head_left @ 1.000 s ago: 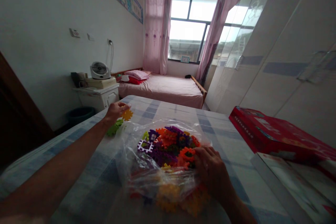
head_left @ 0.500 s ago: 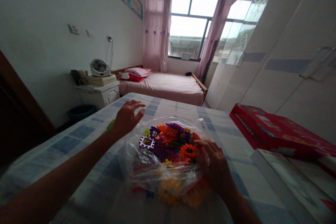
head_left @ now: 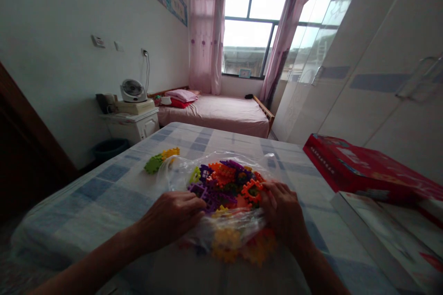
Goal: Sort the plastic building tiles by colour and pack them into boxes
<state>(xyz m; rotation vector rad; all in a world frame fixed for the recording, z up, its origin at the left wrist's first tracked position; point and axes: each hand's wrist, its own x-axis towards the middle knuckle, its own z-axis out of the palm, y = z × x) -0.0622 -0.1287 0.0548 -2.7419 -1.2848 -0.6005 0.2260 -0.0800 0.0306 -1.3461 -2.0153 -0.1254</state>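
Note:
A clear plastic bag (head_left: 238, 226) lies open on the table, full of gear-edged plastic building pieces in purple, orange, yellow and green. My left hand (head_left: 178, 212) is closed on the near left rim of the bag, its fingertips against a purple piece (head_left: 211, 193). On the opposite side, my right hand (head_left: 282, 207) grips the bag's right rim, fingers beside an orange ring-shaped piece (head_left: 252, 191). Yellow pieces (head_left: 226, 242) show through the near side of the film. Left of the bag, a green piece (head_left: 153, 164) and a yellow piece (head_left: 170, 153) rest on the tablecloth.
A blue-and-white checked cloth (head_left: 114, 173) covers the table. To the right lie a red box (head_left: 367, 166) and a white box (head_left: 387, 235). Beyond the table are a bed (head_left: 221, 110), a cabinet with a small fan (head_left: 133, 90), and a bin (head_left: 110, 147).
My left hand has come back from above the bag's far left and closed at its near left rim, uncovering the loose green and yellow pieces. My right hand stays at the right rim.

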